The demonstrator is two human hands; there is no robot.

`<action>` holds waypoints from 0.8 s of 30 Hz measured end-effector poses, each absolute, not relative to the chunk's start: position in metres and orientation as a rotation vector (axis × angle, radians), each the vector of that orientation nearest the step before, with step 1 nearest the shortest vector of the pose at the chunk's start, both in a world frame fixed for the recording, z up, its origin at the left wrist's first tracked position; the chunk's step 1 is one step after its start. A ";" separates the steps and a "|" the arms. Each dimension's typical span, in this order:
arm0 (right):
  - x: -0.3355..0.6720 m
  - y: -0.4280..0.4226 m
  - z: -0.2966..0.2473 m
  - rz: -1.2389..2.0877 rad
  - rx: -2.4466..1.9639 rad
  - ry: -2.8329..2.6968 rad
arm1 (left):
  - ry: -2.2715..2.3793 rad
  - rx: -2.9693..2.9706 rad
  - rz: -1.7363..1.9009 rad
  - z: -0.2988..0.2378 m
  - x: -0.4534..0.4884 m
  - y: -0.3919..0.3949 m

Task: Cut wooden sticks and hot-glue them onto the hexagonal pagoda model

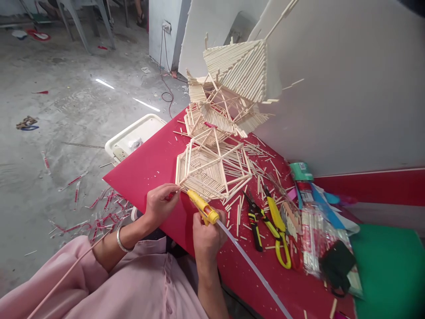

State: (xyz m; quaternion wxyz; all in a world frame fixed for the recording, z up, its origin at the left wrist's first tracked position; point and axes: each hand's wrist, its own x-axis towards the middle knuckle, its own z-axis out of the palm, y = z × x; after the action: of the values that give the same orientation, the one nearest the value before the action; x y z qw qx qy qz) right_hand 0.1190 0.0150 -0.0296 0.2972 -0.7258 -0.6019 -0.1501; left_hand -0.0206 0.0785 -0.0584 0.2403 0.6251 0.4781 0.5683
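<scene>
My right hand [207,237] grips a yellow glue gun [202,206] whose nozzle points at the near corner of a hexagonal panel of thin wooden sticks [214,166] lying on the red table [149,168]. A clear glue stick [252,268] trails out of the gun's back toward me. My left hand [162,201] pinches the panel's near corner, fingers closed on the stick ends. Behind the panel a taller stack of similar stick panels [232,88] leans against a white board [348,79].
Loose sticks litter the table around the panel. Yellow-handled pliers and cutters [270,223], plastic packets of sticks [315,239], a green-capped bottle [300,170] and a green sheet [392,270] lie to the right. A white plastic chair [133,135] stands by the table's left edge; red wrappers cover the floor.
</scene>
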 end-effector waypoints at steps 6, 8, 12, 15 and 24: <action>0.120 0.016 -0.029 -0.410 -1.914 -1.620 | 1.318 1.715 1.534 -0.059 -0.020 0.078; 0.120 0.016 -0.030 -0.418 -1.902 -1.619 | 1.313 1.714 1.528 -0.059 -0.020 0.078; 0.119 0.015 -0.030 -0.426 -1.911 -1.628 | 1.303 1.712 1.530 -0.059 -0.020 0.077; 0.119 0.015 -0.029 -0.429 -1.929 -1.608 | 1.308 1.699 1.526 -0.059 -0.020 0.077; 0.119 0.016 -0.030 -0.451 -1.919 -1.615 | 1.314 1.680 1.530 -0.059 -0.020 0.077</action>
State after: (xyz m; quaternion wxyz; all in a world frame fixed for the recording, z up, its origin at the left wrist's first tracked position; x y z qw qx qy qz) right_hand 0.1195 0.0159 -0.0299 0.2922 -0.7201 -0.6062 -0.1691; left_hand -0.0201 0.0770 -0.0594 0.2553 0.6188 0.4840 0.5636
